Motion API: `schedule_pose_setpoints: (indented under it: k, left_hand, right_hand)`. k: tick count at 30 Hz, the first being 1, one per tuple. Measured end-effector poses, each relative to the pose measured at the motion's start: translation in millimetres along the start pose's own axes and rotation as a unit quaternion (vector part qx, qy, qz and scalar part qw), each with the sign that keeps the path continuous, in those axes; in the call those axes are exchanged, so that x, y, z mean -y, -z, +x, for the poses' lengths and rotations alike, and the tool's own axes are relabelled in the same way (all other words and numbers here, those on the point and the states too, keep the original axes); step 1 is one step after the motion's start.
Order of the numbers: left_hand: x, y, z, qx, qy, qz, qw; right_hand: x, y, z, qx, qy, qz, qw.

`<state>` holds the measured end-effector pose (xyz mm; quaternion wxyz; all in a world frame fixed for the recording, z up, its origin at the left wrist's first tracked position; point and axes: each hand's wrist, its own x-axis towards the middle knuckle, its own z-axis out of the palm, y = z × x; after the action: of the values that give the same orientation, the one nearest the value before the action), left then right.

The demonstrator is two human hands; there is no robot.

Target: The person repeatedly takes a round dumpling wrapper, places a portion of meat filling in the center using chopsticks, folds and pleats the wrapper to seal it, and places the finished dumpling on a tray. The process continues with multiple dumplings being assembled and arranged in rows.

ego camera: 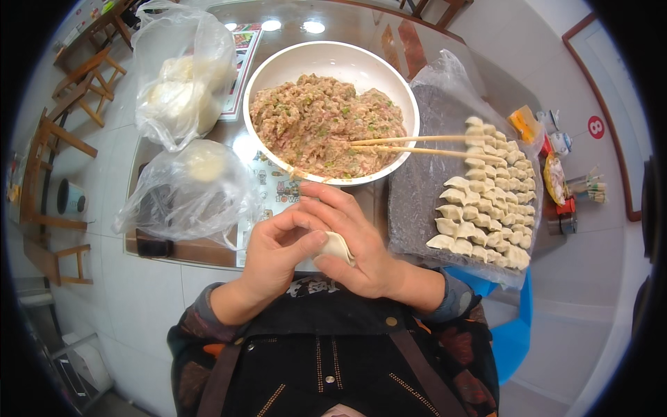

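Between my left hand [281, 245] and my right hand [359, 245] is a folded dumpling [335, 249], pinched by both thumbs and fingers near the table's front edge. Just beyond my fingers stands a white bowl [333, 52] with minced meat filling [323, 125] flecked with green. A pair of wooden chopsticks [417, 149] has its tips in the filling and its shafts over the bowl's right rim. To the right, rows of shaped dumplings [484, 208] lie on a dark board [417, 208] covered in plastic film. The dumpling's underside is hidden by my hands.
At left, one clear plastic bag [180, 94] contains pale dough rounds, and another [187, 193] has a pale round piece inside. A dark phone-like object [153, 245] lies by the table's left edge. Condiment containers [565, 213] stand at far right, near a blue stool [513, 333].
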<state>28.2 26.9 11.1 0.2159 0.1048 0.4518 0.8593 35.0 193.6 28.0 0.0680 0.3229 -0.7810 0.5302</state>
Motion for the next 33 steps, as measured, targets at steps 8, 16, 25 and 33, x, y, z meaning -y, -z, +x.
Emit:
schedule_pose_setpoints:
  k: [8, 16, 25, 33]
  left_hand:
    - [-2, -15, -11, 0.043, -0.106, -0.004, 0.993]
    - [0, -21, -13, 0.066, -0.01, -0.189, 0.98]
    - [5, -23, -11, 0.018, -0.068, -0.126, 0.989]
    - [6, -26, -11, -0.023, -0.126, -0.04, 0.991]
  right_hand:
    - [1, -3, 0, -0.093, 0.108, -0.015, 0.99]
    - [2, -2, 1, -0.138, 0.133, -0.01, 0.981]
    - [2, -4, 6, -0.13, 0.127, -0.066, 0.981]
    - [3, -5, 6, -0.125, 0.114, -0.082, 0.982]
